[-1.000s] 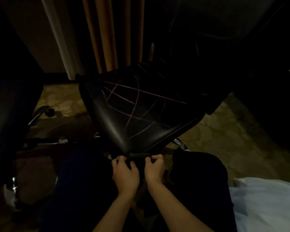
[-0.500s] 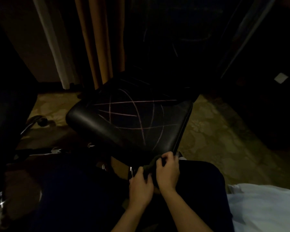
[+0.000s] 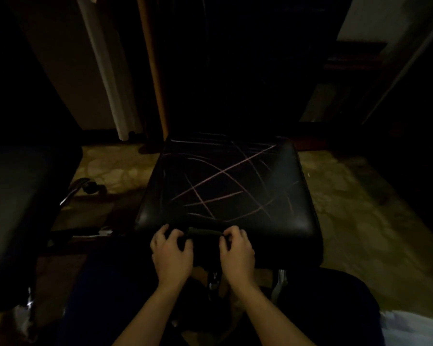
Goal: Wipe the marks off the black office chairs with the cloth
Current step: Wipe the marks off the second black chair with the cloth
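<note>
In a dim room, the marked black chair seat [image 3: 225,193] faces the person, whose left hand [image 3: 171,255] and right hand [image 3: 236,253] pinch a soft, limp dark cloth [image 3: 204,231] stretched along its near edge, best bunched for wiping.

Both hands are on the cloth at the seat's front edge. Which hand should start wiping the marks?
Probably the right hand: it grips the cloth nearer the marks.

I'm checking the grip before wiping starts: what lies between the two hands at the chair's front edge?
In the head view, a dark rolled cloth spans the gap, its ends gripped by the left hand and the right hand, against the marked seat.
</note>
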`<action>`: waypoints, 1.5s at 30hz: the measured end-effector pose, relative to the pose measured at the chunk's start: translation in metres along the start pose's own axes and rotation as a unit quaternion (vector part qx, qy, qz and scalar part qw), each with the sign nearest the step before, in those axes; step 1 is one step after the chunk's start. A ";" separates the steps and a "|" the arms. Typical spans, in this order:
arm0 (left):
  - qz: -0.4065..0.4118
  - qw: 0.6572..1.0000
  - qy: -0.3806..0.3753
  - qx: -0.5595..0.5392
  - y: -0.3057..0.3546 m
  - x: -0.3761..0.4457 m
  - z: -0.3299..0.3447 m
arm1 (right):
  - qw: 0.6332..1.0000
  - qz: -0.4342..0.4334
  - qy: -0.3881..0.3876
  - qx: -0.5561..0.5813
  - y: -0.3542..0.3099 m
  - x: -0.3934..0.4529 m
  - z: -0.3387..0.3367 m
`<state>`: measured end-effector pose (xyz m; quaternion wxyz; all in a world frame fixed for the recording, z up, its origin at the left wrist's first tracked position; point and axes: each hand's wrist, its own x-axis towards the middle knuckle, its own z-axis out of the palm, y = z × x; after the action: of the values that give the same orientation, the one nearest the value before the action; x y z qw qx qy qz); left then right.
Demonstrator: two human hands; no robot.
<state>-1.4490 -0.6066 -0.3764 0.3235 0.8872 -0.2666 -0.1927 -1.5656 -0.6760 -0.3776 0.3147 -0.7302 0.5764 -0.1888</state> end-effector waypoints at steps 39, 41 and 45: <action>0.155 0.967 0.028 0.199 -0.023 0.065 -0.017 | 0.944 -0.278 -0.029 -0.178 -0.058 0.045 0.082; 0.150 0.968 0.017 0.200 -0.023 0.071 -0.015 | 0.941 -0.281 -0.027 -0.185 -0.062 0.052 0.085; 0.146 0.969 -0.009 0.200 -0.013 0.094 -0.015 | 0.939 -0.279 -0.045 -0.196 -0.078 0.078 0.090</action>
<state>-1.3628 -0.6475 -0.3908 0.1618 0.8834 -0.4295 -0.0943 -1.4311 -0.7186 -0.3978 0.1253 -0.9167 0.3602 -0.1192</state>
